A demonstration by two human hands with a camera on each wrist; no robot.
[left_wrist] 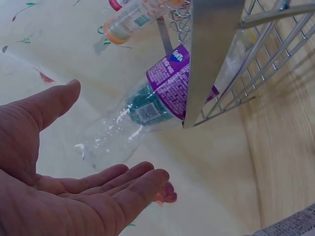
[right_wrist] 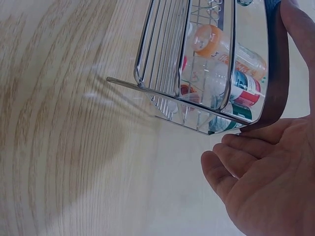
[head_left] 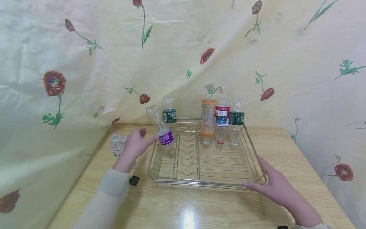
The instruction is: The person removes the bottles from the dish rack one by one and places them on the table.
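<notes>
My left hand [head_left: 136, 144] is held with straight, spread fingers beside a clear bottle with a purple Fanta label [head_left: 166, 136]. In the left wrist view a gap shows between the fingers and that bottle, which leans neck down in the left end of a wire dish rack [head_left: 197, 183]. Behind it stands an upturned green-labelled bottle [head_left: 169, 115]. At the rack's front right corner my right hand [head_left: 275, 184] holds the rim, thumb on the front and fingers along the side. Its other fingers hang loosely in the right wrist view.
Along the rack's back right stand upturned bottles: an orange one [head_left: 207, 117], a red-labelled one [head_left: 222, 116] and a green-labelled one [head_left: 237, 118]. Left of the rack, another clear bottle [head_left: 116, 143] is on the wooden table [head_left: 168, 210]. Flowered cloth [head_left: 177, 57] hangs behind.
</notes>
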